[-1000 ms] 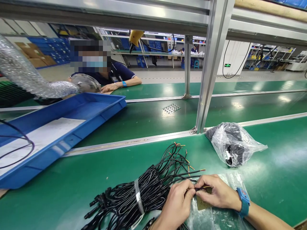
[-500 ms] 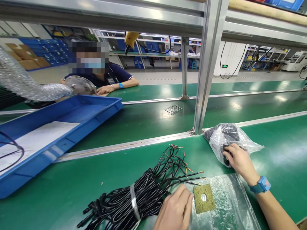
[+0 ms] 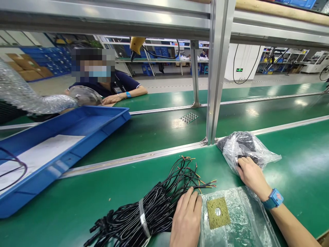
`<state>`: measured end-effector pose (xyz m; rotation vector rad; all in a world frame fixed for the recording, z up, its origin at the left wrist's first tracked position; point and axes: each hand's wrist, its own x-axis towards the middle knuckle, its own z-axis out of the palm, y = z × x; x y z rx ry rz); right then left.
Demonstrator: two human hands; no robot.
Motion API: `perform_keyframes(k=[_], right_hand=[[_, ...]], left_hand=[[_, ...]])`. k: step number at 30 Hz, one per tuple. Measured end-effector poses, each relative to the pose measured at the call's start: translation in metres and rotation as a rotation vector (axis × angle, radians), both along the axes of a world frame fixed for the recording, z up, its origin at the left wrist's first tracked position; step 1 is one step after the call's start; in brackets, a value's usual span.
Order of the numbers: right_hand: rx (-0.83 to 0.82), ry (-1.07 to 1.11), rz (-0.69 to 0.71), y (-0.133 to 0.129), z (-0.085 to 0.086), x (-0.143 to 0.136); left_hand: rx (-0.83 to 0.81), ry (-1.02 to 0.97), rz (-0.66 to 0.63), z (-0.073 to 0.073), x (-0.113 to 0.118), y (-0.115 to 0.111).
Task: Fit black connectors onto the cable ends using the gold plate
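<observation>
My right hand (image 3: 253,175) reaches into the mouth of a clear plastic bag (image 3: 267,155) of black parts, its fingertips among the parts and partly hidden. My left hand (image 3: 187,214) lies palm down beside a bundle of black cables (image 3: 156,202), its fingers close together against the cable ends; whatever is under them is hidden. White tape binds the cables, and their stripped ends show coloured wires. Right of my left hand, a yellow-green square pad (image 3: 218,212) with a round hole rests on a flat clear plastic bag (image 3: 241,206).
A blue tray (image 3: 102,132) with white paper stands at left. A metal post (image 3: 217,79) rises behind the bags. A perforated plate (image 3: 189,118) lies on the middle strip. Across the bench, a masked person (image 3: 123,84) leans near a silver duct (image 3: 48,103).
My left hand has flattened from a curled pose and moved slightly up over the cable ends. My right hand's fingers have shifted at the bag mouth. The view has turned slightly.
</observation>
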<state>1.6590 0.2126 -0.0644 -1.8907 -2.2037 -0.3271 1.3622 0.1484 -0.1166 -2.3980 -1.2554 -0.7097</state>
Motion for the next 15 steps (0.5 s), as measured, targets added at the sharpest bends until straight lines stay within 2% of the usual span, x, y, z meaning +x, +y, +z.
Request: perform_keyframes(k=[4,11,15], right_hand=[[-0.014,0.003,-0.019,0.001,-0.001,0.0],[-0.007,0.064,-0.016,0.003,-0.007,-0.001],[0.04,0.113,-0.062,0.002,-0.01,-0.003]], left_hand=[[-0.008,0.046,0.067,0.006,0.008,0.0],[-0.216,0.036,0.16,0.014,0.016,0.002],[-0.265,0.019,0.185,0.017,0.017,0.004]])
